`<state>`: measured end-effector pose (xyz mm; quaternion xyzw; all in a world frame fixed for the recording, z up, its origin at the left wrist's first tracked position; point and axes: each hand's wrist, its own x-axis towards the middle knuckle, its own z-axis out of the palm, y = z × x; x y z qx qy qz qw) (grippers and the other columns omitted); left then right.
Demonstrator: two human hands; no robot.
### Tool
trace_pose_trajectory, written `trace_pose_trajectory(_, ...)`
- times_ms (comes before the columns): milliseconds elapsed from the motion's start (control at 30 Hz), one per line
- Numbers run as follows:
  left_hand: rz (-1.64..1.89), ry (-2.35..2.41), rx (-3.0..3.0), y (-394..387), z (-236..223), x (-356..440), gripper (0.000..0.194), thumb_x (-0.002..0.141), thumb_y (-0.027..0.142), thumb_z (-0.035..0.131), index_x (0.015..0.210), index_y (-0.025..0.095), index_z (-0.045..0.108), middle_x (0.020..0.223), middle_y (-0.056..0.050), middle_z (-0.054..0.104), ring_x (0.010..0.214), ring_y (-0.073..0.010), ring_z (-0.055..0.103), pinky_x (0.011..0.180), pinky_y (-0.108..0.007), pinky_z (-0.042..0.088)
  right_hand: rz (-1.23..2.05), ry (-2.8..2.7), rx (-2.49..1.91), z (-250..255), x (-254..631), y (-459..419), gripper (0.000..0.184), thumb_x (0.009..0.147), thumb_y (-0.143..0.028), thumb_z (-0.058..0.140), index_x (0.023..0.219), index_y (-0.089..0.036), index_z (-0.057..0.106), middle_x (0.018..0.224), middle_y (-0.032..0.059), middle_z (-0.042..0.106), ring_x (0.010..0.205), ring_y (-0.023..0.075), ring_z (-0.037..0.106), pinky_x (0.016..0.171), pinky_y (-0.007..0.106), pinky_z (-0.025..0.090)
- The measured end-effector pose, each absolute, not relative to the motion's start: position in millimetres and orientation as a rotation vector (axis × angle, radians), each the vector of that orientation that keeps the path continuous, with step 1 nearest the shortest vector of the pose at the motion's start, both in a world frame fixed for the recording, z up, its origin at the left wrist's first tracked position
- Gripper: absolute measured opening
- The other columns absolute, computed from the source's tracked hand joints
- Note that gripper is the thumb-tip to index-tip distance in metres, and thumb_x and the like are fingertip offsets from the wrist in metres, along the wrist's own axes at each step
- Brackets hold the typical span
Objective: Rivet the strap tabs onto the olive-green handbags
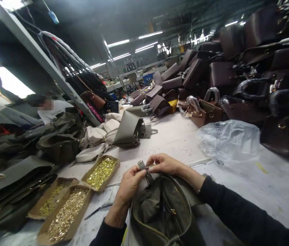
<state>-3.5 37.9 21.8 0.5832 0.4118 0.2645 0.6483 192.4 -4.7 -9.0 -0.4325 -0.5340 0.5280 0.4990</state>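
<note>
Far left, three shallow cardboard trays of small brass fittings [100, 173] sit on the white surface [175, 136], olive bags piled beside them. Centre, the left hand [129, 184] and right hand [163, 164] both pinch a small metal clasp piece [142, 166] at the rim of an open olive-green leather handbag [163, 212] lying nearest the camera. Step in hand looks like fixing hardware to the bag's edge, though the piece is partly hidden. Next move needs steady alignment. Right: clear plastic bag [228, 140], stacked dark brown handbags [262, 68].

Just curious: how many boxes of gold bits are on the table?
3, all left of the hands: one nearest the bag, one behind it, one closest to the camera.
</note>
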Motion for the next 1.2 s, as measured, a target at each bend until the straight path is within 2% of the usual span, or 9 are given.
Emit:
trace_pose_trajectory(133, 0.614, 0.979, 1.307, 36, 20, -2, 0.031, 0.065, 0.037, 0.084, 0.08, 0.014, 0.071, 0.074, -0.001, 0.074, 0.067, -0.0143, 0.063, 0.066, -0.023, 0.048, 0.894, -1.474, -1.197, 10, 194, -21, 0.012, 0.078, -0.012, 0.076, 0.083, -0.022, 0.072, 0.092, -0.0024, 0.062, 0.086, 0.0149, 0.055, 0.08, 0.026, 0.037)
trace_pose_trajectory(233, 0.628, 0.985, 1.25, 35, 19, -2, 0.037, 0.062, 0.039, 0.087, 0.083, 0.014, 0.07, 0.075, -0.001, 0.074, 0.069, -0.0155, 0.065, 0.068, -0.024, 0.05, 0.447, -1.846, -1.4, 23, 194, -36, 0.008, 0.091, -0.019, 0.071, 0.087, -0.025, 0.074, 0.102, -0.0028, 0.068, 0.079, 0.0129, 0.06, 0.072, 0.025, 0.038)
trace_pose_trajectory(400, 0.643, 0.978, 1.207, 33, 21, -5, 0.039, 0.06, 0.039, 0.089, 0.084, 0.013, 0.071, 0.078, -0.003, 0.076, 0.071, -0.0159, 0.066, 0.07, -0.024, 0.051, 0.033, -2.109, -1.508, 32, 188, -54, 0.011, 0.095, -0.026, 0.069, 0.105, -0.029, 0.073, 0.124, -0.0033, 0.069, 0.081, 0.0141, 0.068, 0.067, 0.026, 0.042)
trace_pose_trajectory(600, 0.626, 0.932, 1.224, 30, 24, -6, 0.042, 0.058, 0.036, 0.091, 0.089, 0.013, 0.073, 0.087, -0.007, 0.079, 0.081, -0.0208, 0.071, 0.078, -0.028, 0.054, 0.059, -2.129, -1.572, 30, 183, -57, 0.008, 0.094, -0.028, 0.072, 0.101, -0.025, 0.073, 0.108, -0.0011, 0.076, 0.091, 0.0192, 0.07, 0.079, 0.029, 0.046)
trace_pose_trajectory(733, 0.616, 0.926, 1.262, 26, 24, -6, 0.041, 0.062, 0.029, 0.088, 0.096, 0.014, 0.072, 0.094, -0.007, 0.079, 0.088, -0.0222, 0.072, 0.083, -0.029, 0.054, 0.046, -2.151, -1.592, 30, 181, -55, 0.005, 0.095, -0.027, 0.068, 0.094, -0.022, 0.071, 0.101, -0.0008, 0.077, 0.086, 0.0191, 0.07, 0.075, 0.029, 0.046)
trace_pose_trajectory(900, 0.626, 0.902, 1.353, 25, 28, -7, 0.044, 0.059, 0.016, 0.085, 0.101, 0.014, 0.071, 0.099, -0.007, 0.079, 0.095, -0.0227, 0.071, 0.086, -0.028, 0.054, -0.042, -2.112, -1.604, 31, 180, -58, 0.007, 0.098, -0.025, 0.064, 0.101, -0.024, 0.07, 0.106, -0.0026, 0.074, 0.077, 0.0155, 0.069, 0.064, 0.027, 0.042)
trace_pose_trajectory(967, 0.618, 0.886, 1.334, 27, 28, -8, 0.044, 0.058, 0.017, 0.087, 0.1, 0.014, 0.071, 0.098, -0.007, 0.079, 0.094, -0.0223, 0.072, 0.086, -0.028, 0.055, -0.064, -2.079, -1.626, 30, 180, -60, 0.008, 0.097, -0.025, 0.066, 0.104, -0.025, 0.07, 0.11, -0.0027, 0.073, 0.075, 0.0138, 0.068, 0.059, 0.027, 0.039)
trace_pose_trajectory(1067, 0.595, 0.886, 1.257, 30, 26, -10, 0.049, 0.057, 0.021, 0.09, 0.101, 0.014, 0.07, 0.1, -0.007, 0.08, 0.094, -0.0224, 0.072, 0.085, -0.028, 0.056, -0.084, -2.102, -1.615, 28, 181, -62, 0.006, 0.099, -0.024, 0.064, 0.101, -0.026, 0.069, 0.098, -0.003, 0.073, 0.072, 0.0133, 0.067, 0.054, 0.026, 0.035)
trace_pose_trajectory(1200, 0.604, 0.882, 1.197, 31, 21, -12, 0.054, 0.06, 0.029, 0.093, 0.106, 0.012, 0.07, 0.105, -0.01, 0.079, 0.096, -0.0244, 0.073, 0.084, -0.028, 0.057, -0.065, -2.157, -1.462, 26, 183, -63, 0.01, 0.102, -0.024, 0.059, 0.105, -0.025, 0.068, 0.108, -0.0023, 0.075, 0.084, 0.0142, 0.07, 0.062, 0.025, 0.042)
